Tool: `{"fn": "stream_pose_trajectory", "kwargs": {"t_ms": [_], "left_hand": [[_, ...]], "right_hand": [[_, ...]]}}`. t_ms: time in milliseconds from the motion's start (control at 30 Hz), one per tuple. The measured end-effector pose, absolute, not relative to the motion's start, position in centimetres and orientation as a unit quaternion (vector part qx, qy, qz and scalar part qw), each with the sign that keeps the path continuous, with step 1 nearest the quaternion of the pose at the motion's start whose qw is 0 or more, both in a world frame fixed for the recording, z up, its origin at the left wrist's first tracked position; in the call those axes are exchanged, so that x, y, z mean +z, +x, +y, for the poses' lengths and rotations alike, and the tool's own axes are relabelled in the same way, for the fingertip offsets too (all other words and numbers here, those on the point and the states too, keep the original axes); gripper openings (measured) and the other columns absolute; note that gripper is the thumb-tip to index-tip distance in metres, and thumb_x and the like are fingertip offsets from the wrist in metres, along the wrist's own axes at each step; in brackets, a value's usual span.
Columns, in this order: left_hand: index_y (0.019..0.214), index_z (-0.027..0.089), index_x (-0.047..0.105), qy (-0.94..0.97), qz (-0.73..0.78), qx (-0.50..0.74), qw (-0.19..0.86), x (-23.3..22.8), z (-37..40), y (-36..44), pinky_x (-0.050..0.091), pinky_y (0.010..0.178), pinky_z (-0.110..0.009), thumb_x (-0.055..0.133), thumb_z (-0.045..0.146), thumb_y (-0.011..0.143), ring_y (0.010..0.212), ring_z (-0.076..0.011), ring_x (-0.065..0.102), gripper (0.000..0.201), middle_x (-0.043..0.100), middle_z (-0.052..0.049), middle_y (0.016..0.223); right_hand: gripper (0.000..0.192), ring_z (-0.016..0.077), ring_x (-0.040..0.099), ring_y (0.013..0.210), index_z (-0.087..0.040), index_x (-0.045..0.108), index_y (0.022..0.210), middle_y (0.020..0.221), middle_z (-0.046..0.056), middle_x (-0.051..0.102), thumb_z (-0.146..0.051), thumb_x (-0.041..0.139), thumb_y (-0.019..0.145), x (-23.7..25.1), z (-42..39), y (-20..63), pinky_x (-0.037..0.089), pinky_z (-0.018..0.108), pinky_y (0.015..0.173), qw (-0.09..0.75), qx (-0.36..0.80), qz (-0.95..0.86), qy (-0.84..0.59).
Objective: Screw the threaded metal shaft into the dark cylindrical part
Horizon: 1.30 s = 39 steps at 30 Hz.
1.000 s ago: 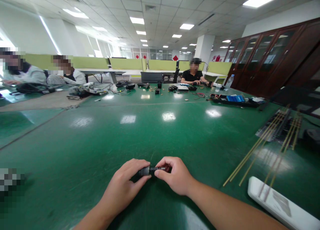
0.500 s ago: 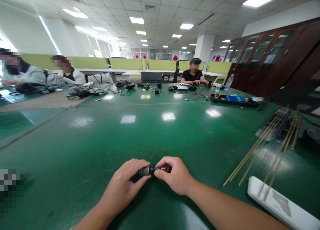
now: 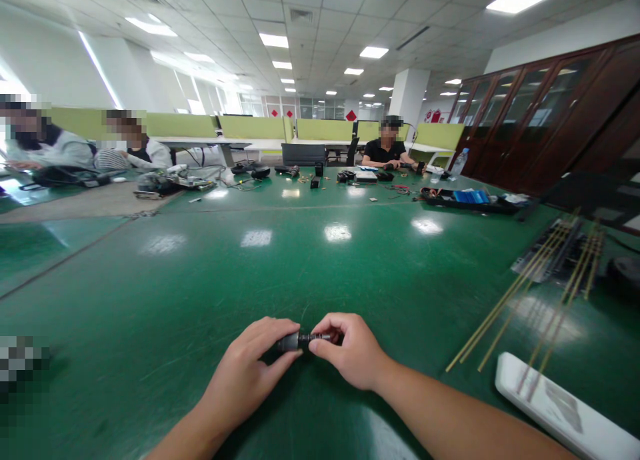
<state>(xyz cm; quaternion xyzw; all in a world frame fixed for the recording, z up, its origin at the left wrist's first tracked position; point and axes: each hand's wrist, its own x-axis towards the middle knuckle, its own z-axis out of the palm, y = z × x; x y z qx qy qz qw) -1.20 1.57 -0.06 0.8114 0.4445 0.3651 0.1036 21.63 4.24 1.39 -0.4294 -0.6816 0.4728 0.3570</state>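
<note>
nothing moved: black part [image 3: 299, 341] between both hands' grip

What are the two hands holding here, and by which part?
A small black cylindrical part: left hand pinches its thicker end, right hand its thinner ribbed end.

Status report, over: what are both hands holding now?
Left hand and right hand both pinch small black part above green table. Thin rods lie right, apart.

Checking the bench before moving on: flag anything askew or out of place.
Thin brass rods lie fanned loosely, tips resting across the white tray at right. Otherwise nothing stands out.
</note>
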Motion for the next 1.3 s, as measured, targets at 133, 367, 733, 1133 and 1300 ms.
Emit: {"fn": "stream_pose_trajectory", "kwargs": {"t_ms": [133, 367, 733, 1133, 1300], "left_hand": [[0.125, 0.031, 0.059, 0.811, 0.448, 0.363, 0.103, -0.18, 1.5, -1.37, 0.052, 0.098, -0.036, 0.068, 0.03, 0.092, 0.11, -0.0203, 0.061, 0.034, 0.065, -0.003, 0.118], [0.126, 0.031, 0.059, 0.812, 0.448, 0.361, 0.103, -0.24, 1.56, -1.46, 0.051, 0.099, -0.036, 0.069, 0.03, 0.092, 0.112, -0.0204, 0.06, 0.035, 0.065, -0.003, 0.118], [0.126, 0.032, 0.058, 0.81, 0.45, 0.36, 0.106, 0.13, 1.58, -1.49, 0.05, 0.097, -0.033, 0.068, 0.029, 0.093, 0.11, -0.0177, 0.06, 0.034, 0.065, 0.0, 0.117], [0.125, 0.032, 0.058, 0.809, 0.448, 0.367, 0.098, 0.2, 1.47, -1.58, 0.05, 0.097, -0.031, 0.069, 0.029, 0.092, 0.108, -0.0167, 0.061, 0.034, 0.065, 0.0, 0.116], [0.125, 0.032, 0.058, 0.808, 0.451, 0.366, 0.098, 0.2, 1.61, -1.64, 0.05, 0.097, -0.03, 0.069, 0.029, 0.092, 0.109, -0.0163, 0.06, 0.034, 0.065, 0.0, 0.117]], "right_hand": [[0.011, 0.013, 0.054, 0.065, -0.016, 0.074, 0.085, 0.072, 0.0, 0.066, -0.024, 0.071, 0.078, 1.39, 4.26, 21.65, 0.042, 0.024, 0.062, 0.358, 0.476, -0.681, -0.427], [0.011, 0.0125, 0.053, 0.064, -0.016, 0.073, 0.085, 0.07, 0.0, 0.063, -0.025, 0.071, 0.079, 1.26, 4.25, 21.67, 0.041, 0.024, 0.061, 0.363, 0.482, -0.675, -0.424], [0.01, 0.0119, 0.051, 0.063, -0.015, 0.072, 0.084, 0.069, 0.0, 0.061, -0.023, 0.071, 0.079, 1.09, 4.49, 21.78, 0.04, 0.024, 0.06, 0.369, 0.483, -0.67, -0.427], [0.008, 0.012, 0.05, 0.061, -0.015, 0.071, 0.082, 0.068, -0.001, 0.061, -0.022, 0.071, 0.078, 0.69, 4.63, 21.83, 0.04, 0.024, 0.06, 0.381, 0.491, -0.66, -0.422], [0.008, 0.0125, 0.051, 0.062, -0.016, 0.071, 0.082, 0.068, 0.0, 0.062, -0.023, 0.071, 0.078, 0.6, 4.76, 21.87, 0.04, 0.024, 0.059, 0.385, 0.492, -0.657, -0.422]]}}
